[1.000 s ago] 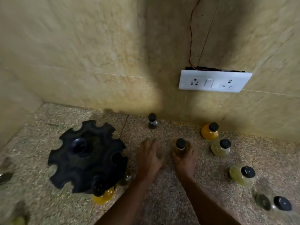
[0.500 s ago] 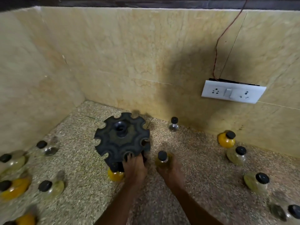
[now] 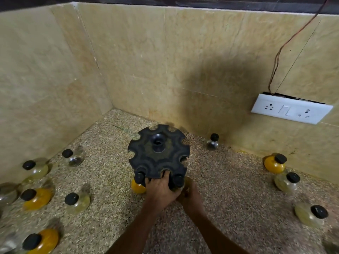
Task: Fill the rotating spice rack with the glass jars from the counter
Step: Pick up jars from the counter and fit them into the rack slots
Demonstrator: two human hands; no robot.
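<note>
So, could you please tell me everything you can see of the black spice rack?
The spice rack is a black, plastic-looking disc with rounded notches around its rim and a raised hub in the middle. It stands upright on the speckled counter near the corner. The left hand holds its near edge, between two black-capped jars already in its notches.

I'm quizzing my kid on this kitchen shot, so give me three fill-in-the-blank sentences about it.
1. The spice rack is coloured ____.
2. The white switchboard is mounted on the ____.
3. The left hand touches the rack's ____ edge.

Missing words: black; wall; near
</note>
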